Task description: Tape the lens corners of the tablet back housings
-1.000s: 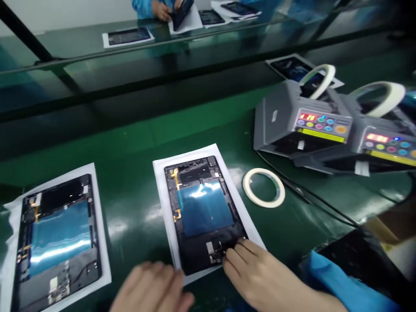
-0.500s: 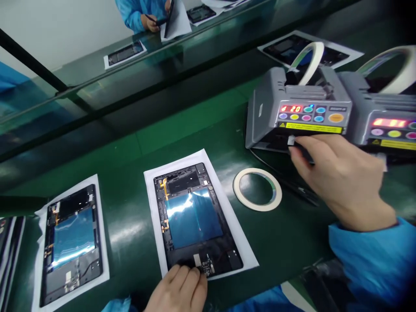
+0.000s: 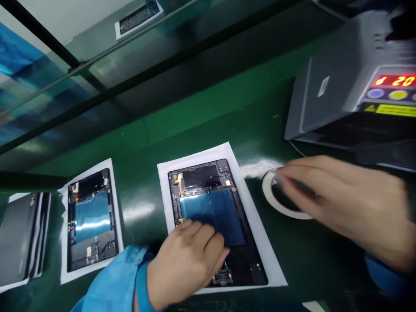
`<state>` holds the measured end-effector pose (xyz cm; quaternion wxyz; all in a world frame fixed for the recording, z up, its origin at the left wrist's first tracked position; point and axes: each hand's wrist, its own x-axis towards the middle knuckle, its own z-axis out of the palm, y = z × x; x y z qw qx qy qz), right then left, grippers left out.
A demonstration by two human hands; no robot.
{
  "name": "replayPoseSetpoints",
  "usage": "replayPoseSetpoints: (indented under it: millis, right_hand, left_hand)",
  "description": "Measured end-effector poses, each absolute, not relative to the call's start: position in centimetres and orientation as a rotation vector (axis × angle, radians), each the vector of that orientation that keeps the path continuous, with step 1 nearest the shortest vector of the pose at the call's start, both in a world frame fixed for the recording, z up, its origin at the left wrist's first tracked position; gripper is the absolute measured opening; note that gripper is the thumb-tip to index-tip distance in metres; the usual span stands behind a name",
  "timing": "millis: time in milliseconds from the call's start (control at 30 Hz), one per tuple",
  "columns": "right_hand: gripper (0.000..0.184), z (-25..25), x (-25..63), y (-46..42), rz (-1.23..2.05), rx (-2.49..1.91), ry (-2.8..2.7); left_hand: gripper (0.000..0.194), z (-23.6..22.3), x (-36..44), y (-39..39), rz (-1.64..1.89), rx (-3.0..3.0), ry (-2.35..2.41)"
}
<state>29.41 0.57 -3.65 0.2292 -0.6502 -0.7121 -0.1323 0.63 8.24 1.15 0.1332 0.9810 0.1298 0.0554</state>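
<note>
An opened tablet [image 3: 256, 255] lies on a white sheet [image 3: 273, 277] in the middle of the bench, its inside facing up. A shiny blue film [image 3: 224, 212] covers its centre. Over the lower left of that film is my left hand [image 3: 190, 260], fingers curled together; their tips and anything under them are hidden. My right hand [image 3: 351, 203], smeared by motion, is to the right of the tablet, thumb and forefinger pinched on what looks like a small whitish piece of tape [image 3: 276, 170]. Partly behind these fingers a cream tape roll [image 3: 271, 197] lies flat.
A grey tape dispenser [image 3: 338, 82] with a red display stands at the right. Left of the middle tablet lies another opened tablet [image 3: 92, 216] on a sheet. A dark stack of panels [image 3: 19, 238] sits at the far left. Behind a rail [image 3: 136, 73] lies one more tablet [image 3: 138, 19].
My right hand has left the dispenser's front and come over the tape roll. My left hand has moved up from the tablet's bottom edge onto the film. The view has shifted left.
</note>
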Motion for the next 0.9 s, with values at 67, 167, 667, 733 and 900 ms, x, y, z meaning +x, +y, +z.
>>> replayPoseSetpoints:
  millis: [67, 167, 667, 733, 900]
  right_hand:
    - [0.006, -3.8, 27.4, 2.6, -0.290, -1.575, -2.086]
    - [0.013, -5.0, 26.4, 4.6, -0.126, -1.474, -2.105]
    - [0.035, -6.7, 26.8, 5.1, 0.136, -1.468, -2.220]
    - [0.035, -6.7, 26.9, 5.2, 0.143, -1.453, -2.225]
    - [0.034, -6.9, 26.8, 5.1, 0.089, -1.435, -2.235]
  left_hand:
    - [0.029, 0.4, 2.5, 9.7, 0.179, 2.890, 0.462]
    - [0.028, -1.2, 5.1, 11.4, 0.222, 2.937, 0.602]
    - [0.031, -3.9, 7.5, 13.4, 0.232, 2.855, 0.749]
    - [0.027, -4.0, 7.6, 13.4, 0.231, 2.843, 0.780]
    - [0.023, -3.9, 7.2, 13.5, 0.243, 2.768, 0.791]
